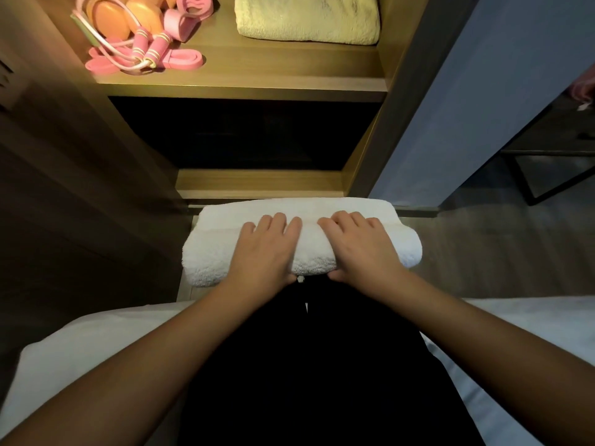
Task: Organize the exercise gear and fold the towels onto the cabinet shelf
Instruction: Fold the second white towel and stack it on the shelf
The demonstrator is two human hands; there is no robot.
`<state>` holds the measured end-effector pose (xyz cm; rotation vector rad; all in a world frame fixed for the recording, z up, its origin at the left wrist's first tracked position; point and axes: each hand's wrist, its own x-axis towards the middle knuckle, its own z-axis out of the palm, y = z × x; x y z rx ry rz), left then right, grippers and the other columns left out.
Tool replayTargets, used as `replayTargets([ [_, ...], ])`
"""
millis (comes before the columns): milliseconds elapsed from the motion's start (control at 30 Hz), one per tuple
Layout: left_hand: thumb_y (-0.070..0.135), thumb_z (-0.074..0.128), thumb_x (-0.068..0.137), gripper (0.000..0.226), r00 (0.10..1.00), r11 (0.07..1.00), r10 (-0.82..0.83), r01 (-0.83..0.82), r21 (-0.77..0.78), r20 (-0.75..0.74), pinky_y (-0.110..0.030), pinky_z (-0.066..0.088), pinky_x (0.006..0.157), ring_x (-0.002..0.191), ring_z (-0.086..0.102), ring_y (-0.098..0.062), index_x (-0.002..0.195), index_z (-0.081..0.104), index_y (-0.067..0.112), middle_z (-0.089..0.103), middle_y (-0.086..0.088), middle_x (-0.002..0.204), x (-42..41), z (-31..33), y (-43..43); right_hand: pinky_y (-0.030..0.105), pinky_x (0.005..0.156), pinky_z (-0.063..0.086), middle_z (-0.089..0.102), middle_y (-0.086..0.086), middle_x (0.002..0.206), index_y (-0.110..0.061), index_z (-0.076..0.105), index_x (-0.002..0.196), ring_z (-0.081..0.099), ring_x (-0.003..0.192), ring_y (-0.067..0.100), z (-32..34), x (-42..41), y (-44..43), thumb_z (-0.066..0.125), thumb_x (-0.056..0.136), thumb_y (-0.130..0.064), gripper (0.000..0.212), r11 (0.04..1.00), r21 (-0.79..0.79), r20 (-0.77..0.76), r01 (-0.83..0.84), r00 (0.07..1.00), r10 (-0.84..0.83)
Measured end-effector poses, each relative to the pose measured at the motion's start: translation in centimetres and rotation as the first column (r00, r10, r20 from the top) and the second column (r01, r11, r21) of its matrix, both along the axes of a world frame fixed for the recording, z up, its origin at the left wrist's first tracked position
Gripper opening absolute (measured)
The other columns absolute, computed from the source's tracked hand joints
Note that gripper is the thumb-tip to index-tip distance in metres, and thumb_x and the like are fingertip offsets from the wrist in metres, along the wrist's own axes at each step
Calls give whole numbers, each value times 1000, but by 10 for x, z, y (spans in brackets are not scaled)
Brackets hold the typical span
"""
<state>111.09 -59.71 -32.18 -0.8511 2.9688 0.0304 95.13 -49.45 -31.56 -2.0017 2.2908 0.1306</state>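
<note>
the folded white towel (299, 239) lies across the person's dark lap, just in front of the cabinet's low edge. the left hand (267, 252) and right hand (362, 249) hold it side by side, the fingers (354, 220) close together and bent over its top and the thumbs tucked under its near edge. up on the cabinet shelf (244, 80) a folded cream towel (306, 20) lies on the right, and a pink jump rope (145, 48) lies on pink stretch bands (186, 61) on the left.

Two towels: white towel (322, 207), cream towel (306, 17); one jump rope (143, 43).
</note>
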Motion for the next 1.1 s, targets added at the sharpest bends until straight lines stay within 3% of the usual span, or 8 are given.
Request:
replayTargets([
  [167,41,66,77,39,999,999,-43,42,-29,-31,-32,32,63,91,58,-25,106,52,20,58,1,97,-11,1,-15,36,80,39,56,-1,117,-21,49,118,52,108,23,6,-9,-15,76,72,-47,59,1000,9,19,-9,1000,8],
  [367,46,78,63,71,998,998,-58,58,-9,0,-36,41,74,96,56,-25,122,50,19,55,0,108,-7,-6,-9,38,86,40,49,-1,131,-24,38,136,50,114,24,1,-1,-13,75,72,-46,77,999,37,18,-25,1000,25],
  [567,44,64,81,53,997,997,-78,77,-16,0,-33,41,84,103,56,-22,127,49,21,59,2,115,-2,-6,-2,34,85,40,55,-3,126,-25,44,131,52,111,23,3,0,-5,67,79,-41,60,998,20,6,-56,998,56],
  [700,68,46,85,67,999,956,-47,49,288,-14,-41,43,98,119,53,-22,136,47,24,56,2,133,8,20,-14,39,101,39,48,-6,144,-29,40,144,46,127,20,20,-13,-6,51,87,-66,69,989,143,297,-31,955,-13],
  [800,48,33,99,46,970,900,175,-88,426,-169,-42,48,90,107,59,-26,118,62,18,66,-4,116,-4,36,-45,38,104,39,51,-1,144,-23,50,140,47,131,22,27,-33,-29,35,100,-53,52,993,76,504,89,856,-115],
  [867,36,33,103,41,956,913,236,-157,376,-174,-44,42,101,120,51,-27,127,57,14,59,-8,130,-15,35,-56,47,117,25,30,0,159,-22,34,151,27,146,24,24,-37,-43,27,103,-49,54,983,111,460,147,869,-182],
  [967,46,24,104,55,974,890,196,-226,396,115,-53,12,119,149,16,-23,153,27,23,19,-5,162,-15,14,-46,61,116,2,-7,-6,165,-29,5,157,-7,151,25,3,-30,-41,16,101,-57,63,920,367,313,138,913,-261],
  [1100,62,9,97,66,969,929,177,-223,296,174,-58,-6,116,150,-14,-24,156,-2,33,-14,0,164,4,-19,-25,66,113,-4,-25,-9,160,-35,-10,154,-21,148,26,-21,-25,-21,11,96,-66,69,911,392,267,126,933,-243],
])
